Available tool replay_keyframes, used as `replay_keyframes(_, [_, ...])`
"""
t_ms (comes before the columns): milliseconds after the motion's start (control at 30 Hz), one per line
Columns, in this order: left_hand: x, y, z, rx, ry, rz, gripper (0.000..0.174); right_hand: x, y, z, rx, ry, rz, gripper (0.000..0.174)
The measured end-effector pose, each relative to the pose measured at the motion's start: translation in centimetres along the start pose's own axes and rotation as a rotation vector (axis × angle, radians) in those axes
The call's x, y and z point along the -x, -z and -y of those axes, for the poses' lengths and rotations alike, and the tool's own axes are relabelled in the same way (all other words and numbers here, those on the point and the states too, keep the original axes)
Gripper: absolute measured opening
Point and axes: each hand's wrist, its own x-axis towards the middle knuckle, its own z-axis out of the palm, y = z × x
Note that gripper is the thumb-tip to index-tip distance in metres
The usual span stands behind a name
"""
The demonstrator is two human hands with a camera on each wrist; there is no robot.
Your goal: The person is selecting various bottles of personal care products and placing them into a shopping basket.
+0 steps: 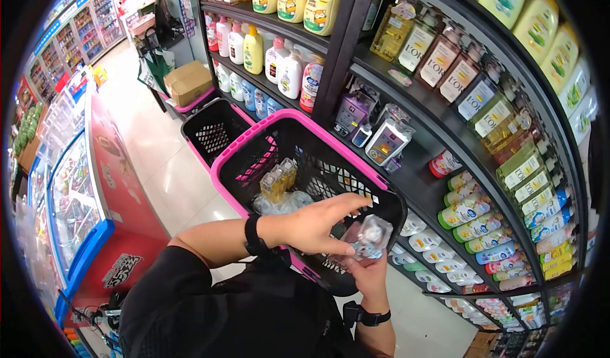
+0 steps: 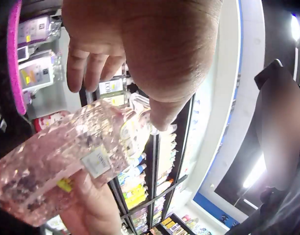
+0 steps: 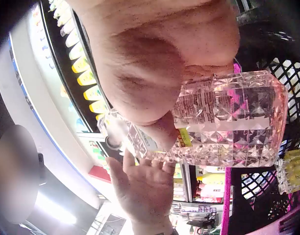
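In the head view a clear pink faceted bottle (image 1: 368, 238) is in my right hand (image 1: 373, 278), above the right end of a black basket (image 1: 324, 135) with a pink rim. The right wrist view has my right hand (image 3: 150, 68) curled round the bottle (image 3: 228, 122), thumb by its label. My left hand (image 1: 314, 223) is beside the bottle's top, its fingers extended and apart. In the left wrist view the left thumb lies at the clear-wrapped top of the bottle (image 2: 57, 166); whether it touches is unclear. Yellow bottles (image 1: 278, 180) and clear plastic (image 1: 286, 202) lie in the basket.
Shelves (image 1: 413, 116) of bottles curve along the right and behind the basket. A second black basket (image 1: 213, 129) and a cardboard box (image 1: 189, 83) stand beyond it. A red freezer (image 1: 121, 186) is at the left, across the tiled floor (image 1: 171, 161).
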Motion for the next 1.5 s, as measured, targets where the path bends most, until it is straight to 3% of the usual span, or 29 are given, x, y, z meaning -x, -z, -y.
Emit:
replay_keyframes(100, [0.6, 3.1, 1.5, -0.092, -0.122, 0.158, 0.072, -0.9, -1.4, -2.5, 0.232, -0.079, -0.046, 0.056])
replay_keyframes(333, [1.8, 7.5, 6.4, -0.269, -0.045, 0.447, 0.057, -2.7, -3.0, -7.2, 0.566, -0.145, -0.072, 0.059])
replay_keyframes(500, [0.4, 8.3, 10.6, -0.371, -0.013, 0.67, 0.05, -3.1, -5.3, -4.6, 1.151, -0.133, -0.012, 0.059])
replay_keyframes(667, [0.3, 8.0, 15.9, -0.587, 0.051, 0.945, 0.054, 1.4, -3.9, -5.1, 1.182, -0.157, -0.168, 0.043])
replay_keyframes(767, [1.9, 8.1, 21.1, -0.649, 0.108, 0.983, 0.054, 4.3, -3.9, -5.4, 1.118, -0.075, -0.436, 0.03])
replay_keyframes(833, [3.0, 8.5, 23.6, -0.7, 0.175, 1.045, 0.053, 5.9, -3.6, -6.1, 1.101, -0.045, -0.507, 0.028])
replay_keyframes(1000, [5.5, 8.5, 29.2, -0.818, 0.34, 1.197, 0.053, 6.2, -3.7, -7.9, 1.169, 0.088, -0.566, 0.019])
replay_keyframes(1067, [7.0, 9.0, 32.3, -0.779, 0.413, 1.281, 0.063, 5.8, -3.9, -8.2, 1.21, 0.121, -0.604, 0.016])
replay_keyframes(1133, [7.8, 9.0, 33.7, -0.856, 0.468, 1.328, 0.067, 5.6, -3.9, -8.4, 1.264, 0.154, -0.625, 0.014])
replay_keyframes(1167, [6.8, 9.1, 31.6, -0.849, 0.554, 1.353, 0.073, 5.5, -3.9, -8.5, 1.294, 0.169, -0.629, 0.014])
replay_keyframes(1300, [9.2, 9.2, 33.9, -0.902, 0.617, 1.311, 0.075, 5.3, -4.2, -8.6, 1.37, 0.185, -0.63, 0.014])
replay_keyframes(1400, [10.7, 9.0, 34.6, -0.877, 0.607, 1.22, 0.073, 5.2, -4.2, -8.5, 1.37, 0.161, -0.631, 0.014])
replay_keyframes(1500, [10.3, 8.8, 34.1, -0.894, 0.647, 1.282, 0.067, 5.0, -4.1, -8.7, 1.356, 0.157, -0.642, 0.012])
